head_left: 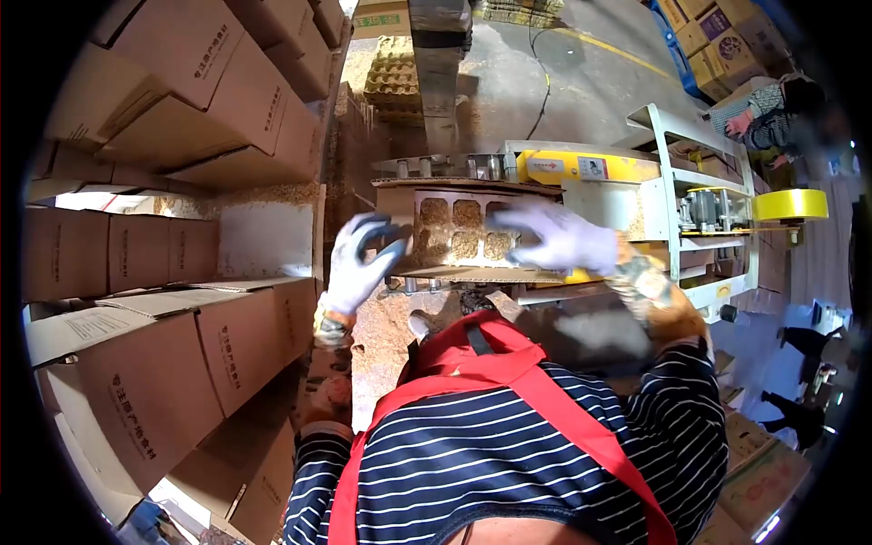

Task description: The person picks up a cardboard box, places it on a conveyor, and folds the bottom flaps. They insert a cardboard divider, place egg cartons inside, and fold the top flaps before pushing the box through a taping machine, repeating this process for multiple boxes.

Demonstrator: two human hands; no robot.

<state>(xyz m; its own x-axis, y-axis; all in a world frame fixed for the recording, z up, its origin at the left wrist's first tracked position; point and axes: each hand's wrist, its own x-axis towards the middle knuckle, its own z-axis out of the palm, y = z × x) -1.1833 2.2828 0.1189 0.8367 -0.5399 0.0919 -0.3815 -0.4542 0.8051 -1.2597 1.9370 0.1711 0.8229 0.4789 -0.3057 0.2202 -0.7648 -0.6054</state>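
Observation:
An open cardboard box sits on a conveyor in front of me, flaps folded out. Inside it, a pale divider frames several compartments filled with tan, loose-looking material. At the box's left end is my gloved left hand, its thumb and fingers curved apart with nothing between them. My gloved right hand reaches over the right end, fingers stretched leftward and slightly blurred. It covers part of the box, and whether it touches the divider or a flap is hard to see.
Stacked cardboard boxes fill racks on the left. Right of the conveyor stands a taping machine with a yellow tape roll. Egg trays are piled beyond a post. Another person is at the upper right.

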